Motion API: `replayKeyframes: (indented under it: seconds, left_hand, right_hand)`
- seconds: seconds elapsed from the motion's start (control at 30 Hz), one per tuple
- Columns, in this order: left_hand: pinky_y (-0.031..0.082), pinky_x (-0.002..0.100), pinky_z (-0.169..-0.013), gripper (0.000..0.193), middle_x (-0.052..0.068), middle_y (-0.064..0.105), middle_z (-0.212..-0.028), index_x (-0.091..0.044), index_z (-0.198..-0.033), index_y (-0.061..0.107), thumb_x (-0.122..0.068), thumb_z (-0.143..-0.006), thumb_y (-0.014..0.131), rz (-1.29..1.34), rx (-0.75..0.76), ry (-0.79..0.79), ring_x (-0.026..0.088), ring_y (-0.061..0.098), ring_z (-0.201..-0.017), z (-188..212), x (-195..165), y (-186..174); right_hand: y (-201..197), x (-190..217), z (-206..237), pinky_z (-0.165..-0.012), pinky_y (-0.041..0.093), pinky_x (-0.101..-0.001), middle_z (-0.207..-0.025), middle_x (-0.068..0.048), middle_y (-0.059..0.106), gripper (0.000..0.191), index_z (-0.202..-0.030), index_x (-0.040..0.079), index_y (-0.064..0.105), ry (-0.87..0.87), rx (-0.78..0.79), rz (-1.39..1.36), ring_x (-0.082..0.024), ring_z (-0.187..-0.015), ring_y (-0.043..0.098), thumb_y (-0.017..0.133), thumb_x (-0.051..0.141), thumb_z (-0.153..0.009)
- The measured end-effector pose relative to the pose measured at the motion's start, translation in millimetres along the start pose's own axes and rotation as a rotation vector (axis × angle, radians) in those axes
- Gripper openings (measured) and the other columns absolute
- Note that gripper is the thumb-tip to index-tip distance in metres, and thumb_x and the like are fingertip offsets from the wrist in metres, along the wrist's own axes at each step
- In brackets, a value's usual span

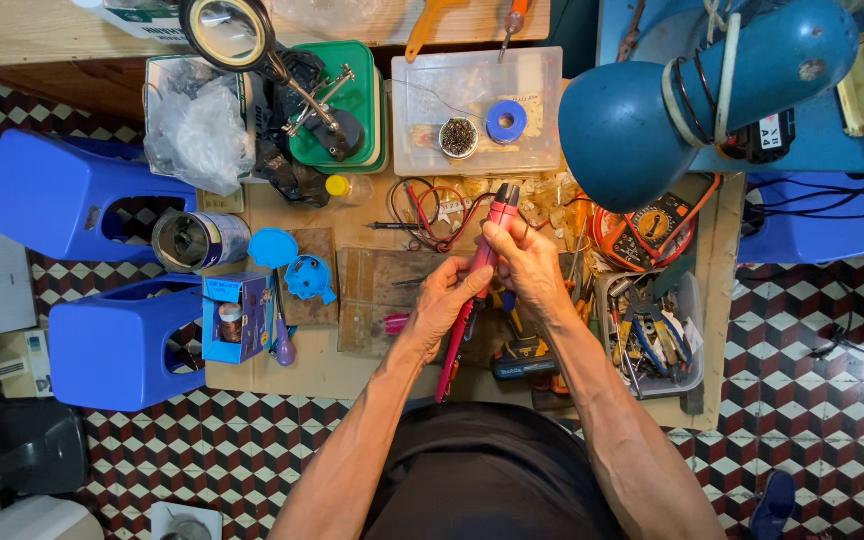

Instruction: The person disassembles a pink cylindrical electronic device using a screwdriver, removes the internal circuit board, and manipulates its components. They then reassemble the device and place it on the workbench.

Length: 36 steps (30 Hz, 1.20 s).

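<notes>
A small wooden tabletop [322, 365] stands on a floor of red, black and white cube-patterned tiles [232, 440], crowded with tools and parts. Two blue plastic stools [62, 200] lie on their sides at its left edge, one above the other. A round-headed blue metal desk lamp [642, 110] leans in from the upper right.

On the tabletop sit one clear plastic lidded box [477, 100] bearing one blue solder spool [506, 121], one green plastic tray [357, 100] with a metal helping-hand stand and its round magnifier [227, 32], one crumpled clear plastic bag [197, 130], one shiny tin can [192, 240] on its side, one small blue cardboard box [235, 318], and one clear tub of pliers and cutters [652, 335].

Over the tabletop's middle, the left hand [447, 300] curls closed around the lower shaft of a long, slim pink-red plastic hair iron [482, 255], while the right hand [522, 265] pinches its upper part between thumb and fingers.
</notes>
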<state>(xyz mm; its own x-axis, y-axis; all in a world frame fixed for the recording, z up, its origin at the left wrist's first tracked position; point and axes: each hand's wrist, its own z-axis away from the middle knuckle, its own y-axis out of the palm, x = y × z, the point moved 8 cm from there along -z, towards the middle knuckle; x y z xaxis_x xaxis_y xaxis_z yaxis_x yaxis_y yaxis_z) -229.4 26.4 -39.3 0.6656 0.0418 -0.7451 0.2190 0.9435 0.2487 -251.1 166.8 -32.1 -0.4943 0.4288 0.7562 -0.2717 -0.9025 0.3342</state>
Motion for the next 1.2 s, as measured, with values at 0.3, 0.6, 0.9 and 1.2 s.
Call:
replayKeyframes:
  seconds: [0.3, 0.6, 0.9, 1.2]
  left_hand:
    - [0.052, 0.024, -0.079, 0.057, 0.005, 0.070, -0.107, -0.004, -0.133, 0.060, -0.046, -0.095, 0.065, 0.122, 0.068, -0.075, 0.009, 0.064, -0.091, 8, -5, 0]
    - [0.059, 0.030, -0.079, 0.069, 0.012, 0.072, -0.116, -0.004, -0.138, 0.058, -0.060, -0.099, 0.049, 0.326, 0.279, -0.284, 0.016, 0.069, -0.088, 49, 17, 2]
    - [0.053, 0.023, -0.065, 0.075, 0.012, 0.071, -0.104, -0.004, -0.148, 0.052, -0.064, -0.102, 0.047, 0.640, 0.419, -0.392, 0.012, 0.066, -0.077, 67, 41, 10]
    - [0.048, 0.021, -0.060, 0.069, 0.010, 0.068, -0.106, -0.002, -0.153, 0.046, -0.051, -0.105, 0.049, 0.806, 0.393, -0.366, 0.009, 0.057, -0.073, 72, 47, 6]
  right_hand:
    - [5, 0, 1, -0.041, 0.025, -0.0189, -0.069, 0.005, 0.061, 0.025, -0.100, 0.007, 0.069, 0.016, 0.012, -0.098, -0.001, -0.047, 0.037, 0.071, 0.031, -0.095]
    - [-11, 2, -1, -0.041, 0.026, -0.0195, -0.060, 0.007, 0.043, 0.042, -0.104, -0.005, 0.070, -0.033, 0.125, -0.230, -0.003, -0.049, 0.038, 0.063, 0.037, -0.103]
    - [-15, -6, 0, -0.040, 0.026, -0.0183, -0.081, -0.002, 0.072, 0.029, -0.106, 0.005, 0.066, 0.019, 0.050, -0.307, -0.002, -0.049, 0.037, 0.063, 0.033, -0.097]
    - [-10, -15, -3, -0.040, 0.027, -0.0199, -0.068, 0.004, 0.054, 0.033, -0.109, 0.002, 0.067, 0.048, 0.074, -0.280, -0.004, -0.051, 0.040, 0.067, 0.033, -0.100]
